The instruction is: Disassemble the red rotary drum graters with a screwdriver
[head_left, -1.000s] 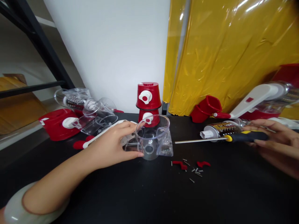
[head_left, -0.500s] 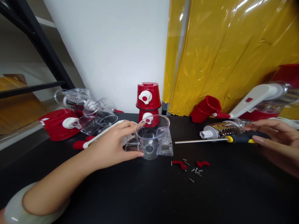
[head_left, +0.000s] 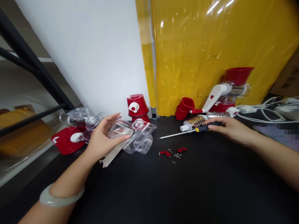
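Note:
My left hand (head_left: 102, 133) is closed around a clear plastic grater housing (head_left: 137, 141), which it holds tilted on its side. A pale, flat strip-like piece (head_left: 112, 157) shows below that hand; I cannot make out its kind. My right hand (head_left: 226, 129) grips a screwdriver (head_left: 178, 134) by its black and yellow handle. The shaft points left, its tip apart from the housing. Under the tip lie small red plastic pieces (head_left: 165, 153) and several loose screws (head_left: 177, 156). A metal grater drum (head_left: 195, 122) rests just behind the screwdriver.
Two stacked red bases (head_left: 137, 105) with white knobs stand at the back. Left lies a red base (head_left: 67, 140) among clear parts. At right back are red containers (head_left: 184, 108), an assembled rotary grater (head_left: 227, 93) and white cables (head_left: 268, 110). A black shelf frame (head_left: 35, 71) stands left.
My left hand has turned the housing from upright onto its side. The screwdriver has come out of the housing's side and away from it. The view has shifted to the right.

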The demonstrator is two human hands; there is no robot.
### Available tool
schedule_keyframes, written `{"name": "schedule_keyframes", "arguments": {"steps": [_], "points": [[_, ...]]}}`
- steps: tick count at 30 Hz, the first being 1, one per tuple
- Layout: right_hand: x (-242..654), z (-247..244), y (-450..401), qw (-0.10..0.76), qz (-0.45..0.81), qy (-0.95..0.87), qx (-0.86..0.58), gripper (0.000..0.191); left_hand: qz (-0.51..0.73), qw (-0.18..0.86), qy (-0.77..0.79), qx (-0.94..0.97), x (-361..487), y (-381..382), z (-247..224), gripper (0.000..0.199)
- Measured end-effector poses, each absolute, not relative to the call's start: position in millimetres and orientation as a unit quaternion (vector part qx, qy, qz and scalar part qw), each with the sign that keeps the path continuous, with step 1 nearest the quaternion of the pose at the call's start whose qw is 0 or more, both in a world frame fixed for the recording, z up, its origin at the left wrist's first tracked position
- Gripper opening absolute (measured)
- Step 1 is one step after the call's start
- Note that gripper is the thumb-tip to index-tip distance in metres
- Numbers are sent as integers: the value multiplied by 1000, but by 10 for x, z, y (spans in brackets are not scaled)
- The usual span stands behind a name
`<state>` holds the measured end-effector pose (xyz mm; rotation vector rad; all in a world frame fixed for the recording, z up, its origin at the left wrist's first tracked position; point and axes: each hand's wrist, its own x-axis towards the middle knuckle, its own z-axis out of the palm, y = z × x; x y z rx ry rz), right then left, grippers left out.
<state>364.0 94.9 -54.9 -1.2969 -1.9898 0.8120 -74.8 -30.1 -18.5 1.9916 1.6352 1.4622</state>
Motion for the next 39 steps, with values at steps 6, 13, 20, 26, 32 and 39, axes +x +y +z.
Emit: {"name": "schedule_keyframes", "arguments": {"steps": [6,13,20,26,32,39], "points": [[3638,-647,1012,331,289,-765,-472,40,505,70,534,675,-482,-289,76,72],[3630,-714,1074,343,247,-783,-457,36,487,98,496,713,-300,-244,133,82],[3610,-766,1113,335,245,-788,-455,30,525,156,493,676,-241,-42,63,103],[3604,-807,1131,321,239,-798,-450,28,547,187,505,640,-309,22,53,108],[3643,-816,1148,301,232,-818,-432,29,574,181,536,592,-374,-36,141,101],[3666,-880,1190,251,189,-864,-394,29,621,199,520,552,-441,-67,155,91]]}}
